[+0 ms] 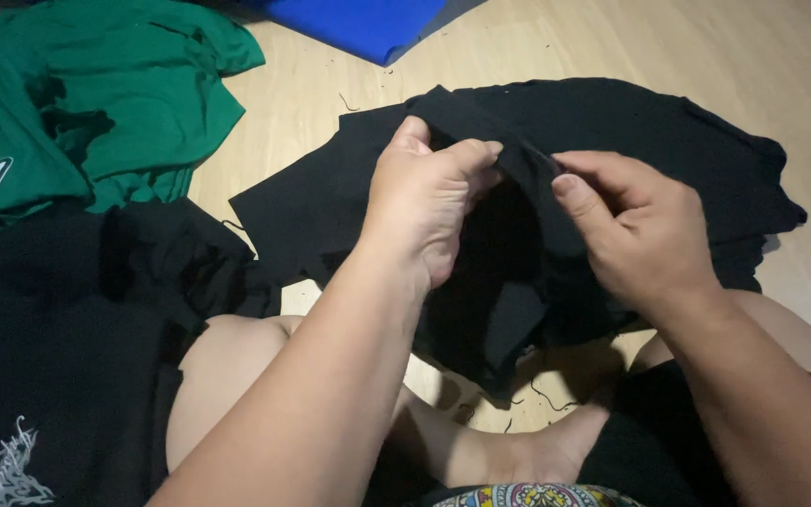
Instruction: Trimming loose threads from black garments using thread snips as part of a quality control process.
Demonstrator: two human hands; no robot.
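Bare knees low in frame; left hand (424,202) and right hand (635,230) pinching black fabric piece (509,282), edge lifted off wooden floor (612,47), rest spread flat.

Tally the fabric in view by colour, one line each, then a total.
Black: 2, the black cloth pinched by the left hand and right hand, and the black pile.
Green: 1, the green pile.
Blue: 1, the blue cloth.
Total: 4.

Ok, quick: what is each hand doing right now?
Left hand: closed, pinching the black fabric piece.
Right hand: closed, pinching the same fabric's edge.
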